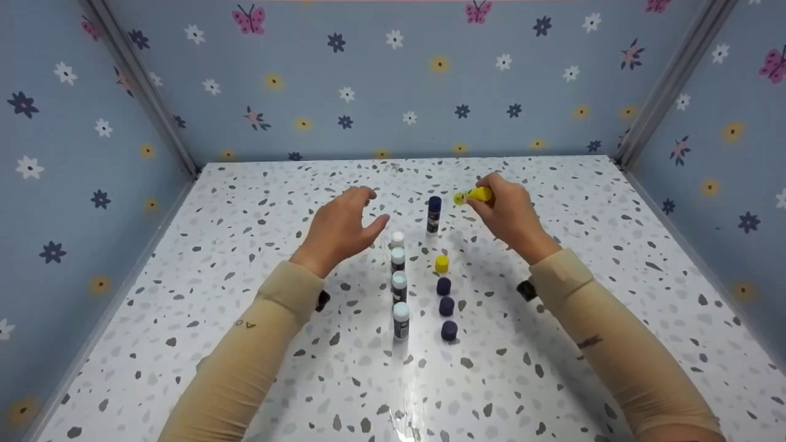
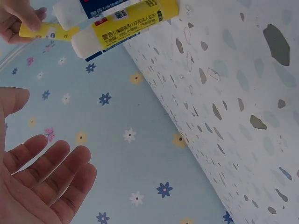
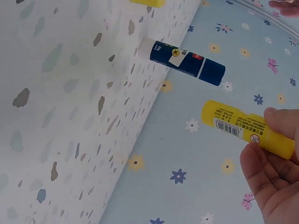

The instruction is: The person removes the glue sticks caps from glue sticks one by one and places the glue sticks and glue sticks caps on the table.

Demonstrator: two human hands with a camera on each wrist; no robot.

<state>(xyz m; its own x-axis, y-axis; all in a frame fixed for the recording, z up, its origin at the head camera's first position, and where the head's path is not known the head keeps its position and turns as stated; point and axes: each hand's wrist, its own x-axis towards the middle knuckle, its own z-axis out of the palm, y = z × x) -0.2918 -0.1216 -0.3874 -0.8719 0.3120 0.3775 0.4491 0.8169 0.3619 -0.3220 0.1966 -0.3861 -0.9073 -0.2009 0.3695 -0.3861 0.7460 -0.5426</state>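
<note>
Four uncapped glue sticks (image 1: pixel 400 285) stand nearest on the counter (image 1: pixel 245 368), loose caps (image 1: pixel 446 301) beside them — beyond, my left hand (image 1: pixel 339 230) hovers spread, my right hand (image 1: pixel 506 212) pinches the yellow glue stick (image 1: pixel 474 196). I'd set it upright beside the capped blue stick (image 1: pixel 434 215) — gently.

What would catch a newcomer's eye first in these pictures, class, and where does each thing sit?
First, the right hand gripping a yellow glue stick above the far middle of the speckled table, while the left hand hovers open beside it. Next, the two lines down the table's middle: four uncapped glue sticks standing in a row, and beside them loose caps, one yellow and three dark blue. A capped dark-blue glue stick stands behind the caps.
</note>
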